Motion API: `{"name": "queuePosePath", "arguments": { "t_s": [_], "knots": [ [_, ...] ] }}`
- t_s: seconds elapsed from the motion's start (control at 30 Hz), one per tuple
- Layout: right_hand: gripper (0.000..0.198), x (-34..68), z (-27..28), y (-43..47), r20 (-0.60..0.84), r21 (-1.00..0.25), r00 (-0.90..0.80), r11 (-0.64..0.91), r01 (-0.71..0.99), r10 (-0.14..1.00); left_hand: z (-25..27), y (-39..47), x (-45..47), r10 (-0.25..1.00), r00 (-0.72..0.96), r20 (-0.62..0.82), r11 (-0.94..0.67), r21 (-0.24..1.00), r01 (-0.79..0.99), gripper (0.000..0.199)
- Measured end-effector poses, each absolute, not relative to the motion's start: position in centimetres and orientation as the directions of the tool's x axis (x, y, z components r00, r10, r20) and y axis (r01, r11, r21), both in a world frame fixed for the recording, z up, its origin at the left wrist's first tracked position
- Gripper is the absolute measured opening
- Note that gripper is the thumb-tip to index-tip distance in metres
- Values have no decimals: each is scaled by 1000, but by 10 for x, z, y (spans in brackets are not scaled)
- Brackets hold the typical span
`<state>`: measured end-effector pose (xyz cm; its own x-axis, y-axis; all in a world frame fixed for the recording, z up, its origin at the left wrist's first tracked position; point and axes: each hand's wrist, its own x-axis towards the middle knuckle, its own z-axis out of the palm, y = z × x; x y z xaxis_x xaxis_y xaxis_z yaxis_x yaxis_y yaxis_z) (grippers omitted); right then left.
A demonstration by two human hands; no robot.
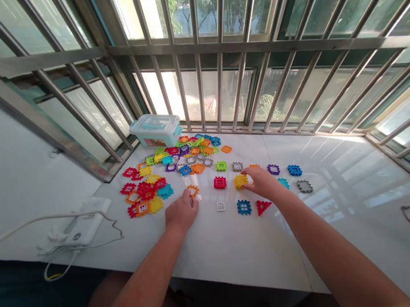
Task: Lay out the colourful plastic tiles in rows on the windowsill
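White ledge: right hand touches yellow tile; tub label blurred.

Left forearm: bare, enters bottom edge left of centre, slants up rightward. Left hand: left of frame centre, back upward, fingers curled. Right forearm: bare, enters lower right, slants up leftward. Right hand: right of centre, thumb and forefinger extended leftward, tips apart.
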<state>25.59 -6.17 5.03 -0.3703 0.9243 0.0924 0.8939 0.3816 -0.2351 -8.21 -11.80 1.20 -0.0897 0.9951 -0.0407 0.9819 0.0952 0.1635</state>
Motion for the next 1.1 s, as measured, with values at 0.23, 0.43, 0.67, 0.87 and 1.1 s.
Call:
{"name": "queuePosePath", "arguments": {
  "t_s": [0.23,0.43,0.67,0.87,1.1],
  "knots": [
    [45,254,45,-58,75,-197,-365,373,907,928,17,-119,-81,994,-91,-60,100,158,982,44],
    [42,252,48,-59,76,-207,-373,381,901,925,16,-119,-82,995,-88,-52,95,157,983,43],
    [38,249,51,-62,82,-217,-383,391,894,920,17,-119,-82,995,-88,-56,97,175,980,47],
    [39,252,49,-62,83,-227,-387,396,890,918,21,-121,-81,992,-100,-78,114,198,974,51],
    [25,229,63,-76,241,-262,-394,450,854,887,14,-117,-86,988,-152,-41,158,239,958,60]
  ]
}}
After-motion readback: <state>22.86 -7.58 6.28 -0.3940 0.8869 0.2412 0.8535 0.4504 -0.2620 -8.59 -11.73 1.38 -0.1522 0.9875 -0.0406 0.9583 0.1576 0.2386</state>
